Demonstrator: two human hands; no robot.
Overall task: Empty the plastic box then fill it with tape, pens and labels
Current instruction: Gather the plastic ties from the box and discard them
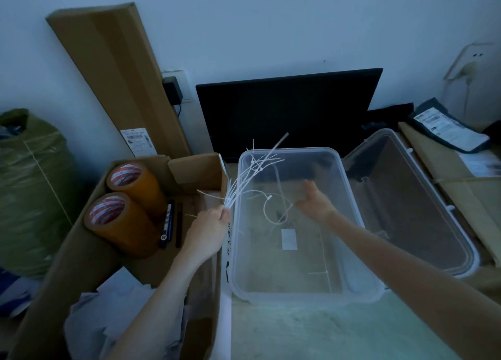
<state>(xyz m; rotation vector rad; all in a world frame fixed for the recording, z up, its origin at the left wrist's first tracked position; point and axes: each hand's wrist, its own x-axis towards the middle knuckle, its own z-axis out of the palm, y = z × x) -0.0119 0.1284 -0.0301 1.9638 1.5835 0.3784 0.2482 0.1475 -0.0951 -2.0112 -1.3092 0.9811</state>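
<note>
A clear plastic box (360,292) sits open in the middle. My left hand (208,229) holds a bunch of white cable ties (252,172) over the box's left rim. My right hand (314,199) reaches into the box with fingers apart, just right of a looped white cable tie (267,213) lying on the bottom. A small white label (289,239) also lies in the box. In the cardboard box (81,251) on the left stand two rolls of brown tape (127,188) (113,221), with two pens (168,224) beside them.
The box's clear lid (406,197) lies to the right. A dark monitor (284,110) leans against the wall behind. A long cardboard carton (116,74) stands at the back left, a green sack (29,183) at far left. Flat cardboard and a labelled parcel (450,131) sit at the right.
</note>
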